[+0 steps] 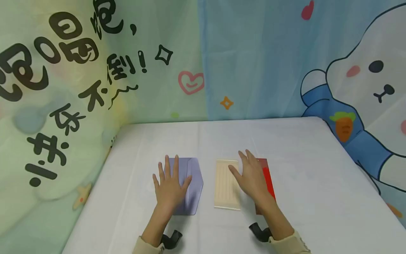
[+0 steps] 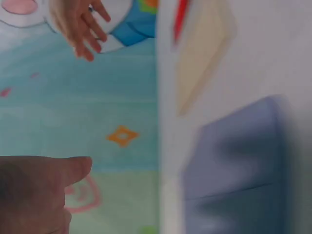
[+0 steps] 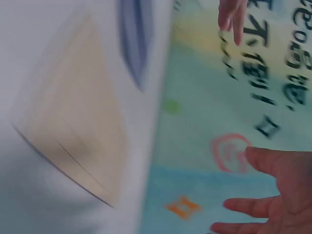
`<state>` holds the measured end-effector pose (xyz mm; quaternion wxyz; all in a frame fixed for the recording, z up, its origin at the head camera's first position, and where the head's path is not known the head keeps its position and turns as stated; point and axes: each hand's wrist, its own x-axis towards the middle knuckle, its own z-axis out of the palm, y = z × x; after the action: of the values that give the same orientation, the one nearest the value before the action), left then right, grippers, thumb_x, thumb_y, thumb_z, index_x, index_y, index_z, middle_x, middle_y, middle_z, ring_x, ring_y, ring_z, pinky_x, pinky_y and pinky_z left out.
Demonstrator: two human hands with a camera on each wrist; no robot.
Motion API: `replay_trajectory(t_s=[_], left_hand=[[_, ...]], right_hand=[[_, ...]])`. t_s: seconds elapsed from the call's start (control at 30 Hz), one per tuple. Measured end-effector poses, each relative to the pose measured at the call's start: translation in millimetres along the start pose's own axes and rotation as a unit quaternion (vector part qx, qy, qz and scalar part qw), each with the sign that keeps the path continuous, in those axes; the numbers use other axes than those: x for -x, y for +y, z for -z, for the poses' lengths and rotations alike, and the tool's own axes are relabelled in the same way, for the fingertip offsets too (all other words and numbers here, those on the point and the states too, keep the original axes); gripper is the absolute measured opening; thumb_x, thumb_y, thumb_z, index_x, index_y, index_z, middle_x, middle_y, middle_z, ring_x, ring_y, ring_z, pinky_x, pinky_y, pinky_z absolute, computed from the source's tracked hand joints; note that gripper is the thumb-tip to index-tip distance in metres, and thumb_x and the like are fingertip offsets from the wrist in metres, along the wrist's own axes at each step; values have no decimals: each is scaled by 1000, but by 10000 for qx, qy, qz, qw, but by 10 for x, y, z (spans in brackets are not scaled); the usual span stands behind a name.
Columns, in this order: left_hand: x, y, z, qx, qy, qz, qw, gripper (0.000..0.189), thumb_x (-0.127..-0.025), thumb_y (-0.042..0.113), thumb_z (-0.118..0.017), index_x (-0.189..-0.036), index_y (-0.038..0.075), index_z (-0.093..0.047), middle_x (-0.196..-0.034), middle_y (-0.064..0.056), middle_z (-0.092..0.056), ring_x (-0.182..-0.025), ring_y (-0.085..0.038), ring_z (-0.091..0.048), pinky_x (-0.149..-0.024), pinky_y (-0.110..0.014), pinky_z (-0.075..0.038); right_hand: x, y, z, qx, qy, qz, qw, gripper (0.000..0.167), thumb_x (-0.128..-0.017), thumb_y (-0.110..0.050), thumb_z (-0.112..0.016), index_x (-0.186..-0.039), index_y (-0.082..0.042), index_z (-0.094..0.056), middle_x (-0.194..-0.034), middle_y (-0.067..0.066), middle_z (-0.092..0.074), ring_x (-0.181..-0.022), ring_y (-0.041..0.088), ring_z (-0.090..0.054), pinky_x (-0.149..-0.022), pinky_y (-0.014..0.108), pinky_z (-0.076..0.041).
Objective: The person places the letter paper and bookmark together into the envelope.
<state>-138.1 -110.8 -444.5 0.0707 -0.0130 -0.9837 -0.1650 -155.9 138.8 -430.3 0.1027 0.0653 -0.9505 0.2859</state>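
Observation:
My left hand [image 1: 170, 190], fingers spread straight, is over a flat purple folder-like piece [image 1: 194, 187] with a fold line and cut corners. The left wrist view shows this hand [image 2: 36, 195] raised above the table, apart from the purple piece [image 2: 234, 161]. Over on the right, my right hand [image 1: 252, 176] has its fingers extended and holds nothing. Beneath and beside it lie a beige rectangular board [image 1: 225, 183] with lengthwise grooves and a flat red piece [image 1: 268, 178], partly hidden by the hand and forearm. The beige board [image 3: 80, 126] looks blurred in the right wrist view.
A white cloth covers the table [image 1: 203, 141]. Behind it hangs a printed curtain [image 1: 253, 63] with a cartoon animal, and another printed part with dark lettering stands at the left. A black band-like device [image 1: 260, 233] sits at each wrist.

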Motion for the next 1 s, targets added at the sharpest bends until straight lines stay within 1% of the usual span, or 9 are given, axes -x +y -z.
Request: replay_trajectory(t_s=[0.07,0.2,0.33,0.4,0.5,0.6,0.7,0.8,1.0], left_hand=[[45,-65,-148,-11,-116,5,9999,79,-88,54,-47,-149,18,-12,-153,-16,-4,-136,-42,0,-99,-66,-10],[88,-154,-401,-62,-290,63,9995,77,-88,53,-48,-149,17,-16,-152,-19,-9,-135,-45,-5,-95,-70,-12],[157,-211,-581,-114,-513,315,9981,77,-87,54,-49,-149,19,-19,-152,-18,-11,-135,-45,-7,-92,-73,-12],[209,-230,-647,-194,-691,387,9967,75,-87,55,-47,-148,20,-20,-152,-17,-11,-135,-44,-6,-93,-72,-10],[275,-236,-711,-316,-849,359,9952,70,-89,54,-43,-147,18,-26,-151,-18,-13,-135,-44,-5,-94,-71,-8],[287,-176,-768,-441,-867,306,9948,67,-91,55,-39,-146,20,-28,-152,-17,-13,-136,-43,-5,-96,-69,-6],[274,-87,-809,-512,-828,264,9949,66,-91,55,-38,-146,21,-29,-152,-15,-13,-136,-42,-5,-97,-68,-6],[256,-5,-842,-571,-819,271,9946,66,-91,56,-37,-146,22,-29,-152,-14,-13,-136,-41,-5,-98,-67,-6],[249,61,-878,-748,-778,355,9935,65,-91,57,-36,-146,24,-27,-153,-12,-12,-137,-39,-5,-99,-66,-7]], right_hand=[[45,3,-219,-159,-64,44,9998,66,-86,-28,-62,-136,7,-37,-143,28,-28,-129,44,-26,-101,58,-21],[122,39,-590,-64,-437,367,9983,67,-86,-28,-62,-139,3,-35,-146,25,-24,-132,42,-21,-101,60,-19],[218,110,-784,169,-957,601,9935,63,-87,-30,-61,-140,-5,-38,-147,24,-22,-134,43,-18,-100,62,-17],[261,156,-819,287,-1143,619,9911,61,-86,-29,-61,-139,-7,-41,-146,24,-24,-133,43,-19,-100,62,-17],[305,215,-830,421,-1366,586,9880,60,-86,-29,-62,-139,-8,-42,-146,25,-25,-133,43,-19,-101,62,-16],[309,278,-799,487,-1524,594,9853,62,-86,-29,-62,-139,-8,-41,-145,26,-24,-133,43,-18,-101,61,-15],[303,331,-762,486,-1555,568,9850,62,-85,-28,-62,-140,-7,-40,-145,27,-24,-133,44,-17,-101,62,-14],[297,377,-722,463,-1463,552,9866,62,-84,-26,-64,-138,-6,-42,-144,28,-25,-132,45,-19,-100,62,-14],[297,411,-676,439,-1429,597,9870,62,-84,-25,-64,-138,-4,-42,-144,29,-25,-132,46,-18,-100,62,-14]])
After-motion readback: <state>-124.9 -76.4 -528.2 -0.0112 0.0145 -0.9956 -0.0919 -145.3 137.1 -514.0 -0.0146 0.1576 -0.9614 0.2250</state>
